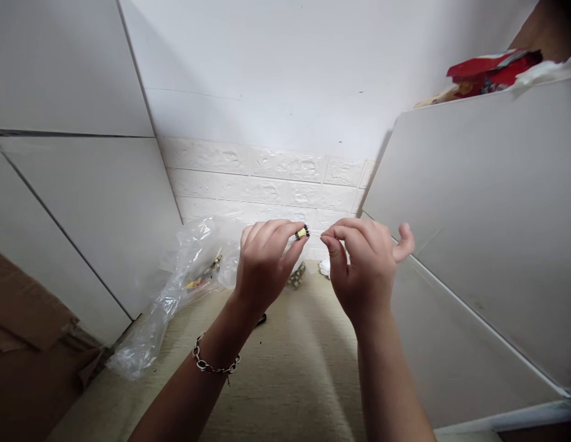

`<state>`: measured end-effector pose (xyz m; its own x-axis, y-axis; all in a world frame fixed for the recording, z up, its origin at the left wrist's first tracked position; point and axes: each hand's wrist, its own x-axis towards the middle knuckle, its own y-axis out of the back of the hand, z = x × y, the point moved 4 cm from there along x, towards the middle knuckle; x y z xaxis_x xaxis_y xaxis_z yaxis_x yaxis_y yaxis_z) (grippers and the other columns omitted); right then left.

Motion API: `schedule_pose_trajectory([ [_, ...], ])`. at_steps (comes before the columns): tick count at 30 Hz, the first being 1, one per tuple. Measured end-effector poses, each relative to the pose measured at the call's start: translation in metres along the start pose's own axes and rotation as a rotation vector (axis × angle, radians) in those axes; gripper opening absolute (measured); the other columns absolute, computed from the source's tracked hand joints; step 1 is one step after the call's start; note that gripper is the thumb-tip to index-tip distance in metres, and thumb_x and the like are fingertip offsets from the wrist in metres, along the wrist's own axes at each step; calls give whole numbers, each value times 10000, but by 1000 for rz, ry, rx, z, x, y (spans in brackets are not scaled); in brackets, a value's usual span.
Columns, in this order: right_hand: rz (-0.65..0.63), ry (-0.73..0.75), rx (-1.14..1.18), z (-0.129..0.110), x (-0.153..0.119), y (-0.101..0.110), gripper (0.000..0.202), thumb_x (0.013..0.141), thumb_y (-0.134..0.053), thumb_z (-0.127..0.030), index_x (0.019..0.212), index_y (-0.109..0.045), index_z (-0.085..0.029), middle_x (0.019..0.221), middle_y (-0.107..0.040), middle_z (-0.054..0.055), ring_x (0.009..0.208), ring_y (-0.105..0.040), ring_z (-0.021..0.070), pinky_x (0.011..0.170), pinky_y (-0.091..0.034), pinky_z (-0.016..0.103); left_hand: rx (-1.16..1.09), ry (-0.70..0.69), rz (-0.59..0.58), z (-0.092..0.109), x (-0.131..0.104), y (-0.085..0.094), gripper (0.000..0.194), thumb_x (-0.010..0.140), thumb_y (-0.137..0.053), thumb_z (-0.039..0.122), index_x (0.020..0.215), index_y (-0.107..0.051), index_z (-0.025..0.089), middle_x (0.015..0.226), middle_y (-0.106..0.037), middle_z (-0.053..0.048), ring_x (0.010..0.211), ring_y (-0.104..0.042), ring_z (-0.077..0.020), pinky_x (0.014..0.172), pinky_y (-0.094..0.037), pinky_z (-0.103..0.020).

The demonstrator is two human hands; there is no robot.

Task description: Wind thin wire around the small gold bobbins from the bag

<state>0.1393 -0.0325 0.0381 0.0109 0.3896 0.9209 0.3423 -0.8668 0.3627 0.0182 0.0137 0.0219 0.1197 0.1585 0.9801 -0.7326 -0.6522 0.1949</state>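
Between the thumb and index finger of my left hand is a small yellow and black component with thin metal pins. A chain bracelet circles my left wrist. Just to the right, my right hand has its thumb and index fingertips pinched together and its little finger raised. Whatever those fingertips hold, if anything, is too small to make out. A short gap separates the two hands.
A clear plastic bag with small parts inside lies left on the greenish surface. More yellow-black parts sit behind my left hand. White panels flank both sides; a red packet rests atop the right one. Cardboard is at left.
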Motion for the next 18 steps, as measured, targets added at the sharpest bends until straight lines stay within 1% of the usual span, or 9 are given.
schedule_pose_trajectory([
  [2,22,-4,-4,0,0,-1,155,824,-431,-265,701,-521,-238,790,-612,-28,797,-531,144,977,-66,502,14,12,5,0,0,1,146,744,-578,253,877,-588,193,814,-655,-26,767,-584,-152,725,-419,-303],
  [7,171,-35,-4,1,-1,1,161,804,-475,-272,659,-536,-237,733,-615,-34,754,-544,140,985,-95,487,19,84,38,-5,1,4,123,728,-591,224,844,-597,182,790,-656,-28,724,-581,-146,684,-429,-292],
  [9,217,-74,25,3,-1,4,145,794,-496,-272,664,-549,-235,741,-619,-29,750,-551,142,985,-116,493,3,114,60,-7,2,6,109,716,-598,206,821,-600,178,764,-654,-26,707,-580,-141,654,-436,-279],
  [11,244,-141,111,7,0,8,138,788,-508,-280,672,-563,-231,750,-619,-22,761,-559,147,974,-173,487,-20,129,81,-7,3,7,98,706,-605,194,802,-602,175,745,-652,-23,691,-580,-136,634,-440,-270],
  [13,210,-226,261,13,1,7,132,781,-518,-302,695,-583,-226,774,-619,-9,794,-564,154,928,-280,448,-40,132,94,-6,4,8,96,700,-611,189,794,-602,174,739,-652,-20,683,-579,-132,631,-444,-266],
  [15,117,-304,432,18,2,1,135,763,-536,-332,720,-606,-224,795,-624,3,816,-566,160,833,-381,380,-53,135,95,-3,4,9,102,696,-617,191,795,-600,174,745,-652,-20,686,-579,-132,636,-447,-268],
  [18,-19,-399,626,20,2,-9,146,729,-569,-355,705,-631,-224,795,-634,2,802,-571,153,734,-431,314,-60,134,87,0,3,9,110,695,-620,201,800,-597,179,759,-653,-19,697,-579,-134,643,-449,-272],
])
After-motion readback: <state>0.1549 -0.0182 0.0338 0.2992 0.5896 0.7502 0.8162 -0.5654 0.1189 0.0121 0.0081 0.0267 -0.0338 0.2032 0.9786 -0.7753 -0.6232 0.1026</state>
